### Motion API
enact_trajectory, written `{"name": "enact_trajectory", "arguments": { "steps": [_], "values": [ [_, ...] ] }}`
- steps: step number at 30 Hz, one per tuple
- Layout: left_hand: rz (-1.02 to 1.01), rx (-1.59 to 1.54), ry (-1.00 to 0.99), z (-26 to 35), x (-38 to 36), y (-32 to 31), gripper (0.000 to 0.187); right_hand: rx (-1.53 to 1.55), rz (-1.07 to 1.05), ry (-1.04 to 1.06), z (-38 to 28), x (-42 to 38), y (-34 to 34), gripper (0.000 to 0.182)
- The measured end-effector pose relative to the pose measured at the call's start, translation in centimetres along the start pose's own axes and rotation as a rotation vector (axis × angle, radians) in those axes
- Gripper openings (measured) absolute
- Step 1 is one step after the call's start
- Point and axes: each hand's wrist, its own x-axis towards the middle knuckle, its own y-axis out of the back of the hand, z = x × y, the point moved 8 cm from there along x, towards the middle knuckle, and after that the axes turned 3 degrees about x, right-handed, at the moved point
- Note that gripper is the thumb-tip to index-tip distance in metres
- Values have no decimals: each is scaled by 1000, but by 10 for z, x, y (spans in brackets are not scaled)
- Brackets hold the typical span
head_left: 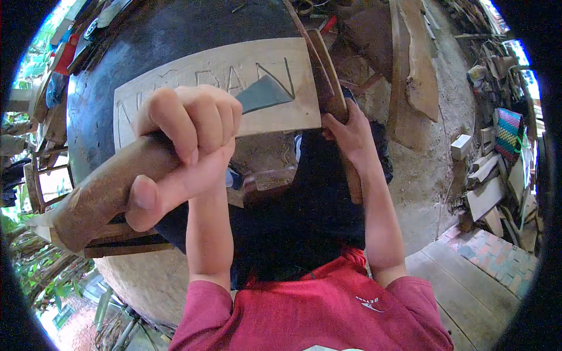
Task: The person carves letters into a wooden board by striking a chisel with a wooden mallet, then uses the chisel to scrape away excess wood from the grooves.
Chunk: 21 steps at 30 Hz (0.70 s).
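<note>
**Both hands closed on wooden pieces at a lettered board**

Two bare hands are seen. At ten o'clock, the left hand (190, 137) is curled into a fist round one thick brown bar (102, 196), its thumb laid along the near side; the bar is slanted towards between eight and nine o'clock. At two o'clock, the right hand (351, 134) is wrapped round one long wooden strip (353, 186), which is extended above and below the grip.

One pale board (281, 120) is laid on the dark counter (170, 29) at eleven o'clock, partly covered by the left hand. Three letters, D, A and N, can be read on it; others are hidden or unclear. One grey-green blade (266, 95) is seen over the board, just beside the left fist; whether it is joined to the bar cannot be told.

One woven multicoloured bag (508, 134) is placed near three o'clock; its contents cannot be seen. One white block (461, 146) is set on the ground nearer the centre. Rough planks (420, 64) are laid between one and two o'clock.
</note>
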Motion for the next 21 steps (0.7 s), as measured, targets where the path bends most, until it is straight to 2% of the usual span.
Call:
{"name": "enact_trajectory", "arguments": {
  "steps": [6, 18, 21],
  "values": [
    [20, -17, 10, -2, -1, 2, 54, -93, 12, -2, 3, 2, 2, 36],
    [126, 12, 30, -2, 1, 8, 54, -58, -5, -2, 4, 2, 1, 35],
    [130, 10, 30, -2, 1, 8, 55, -104, 34, 114, 6, 6, 3, 35]
  ]
}}
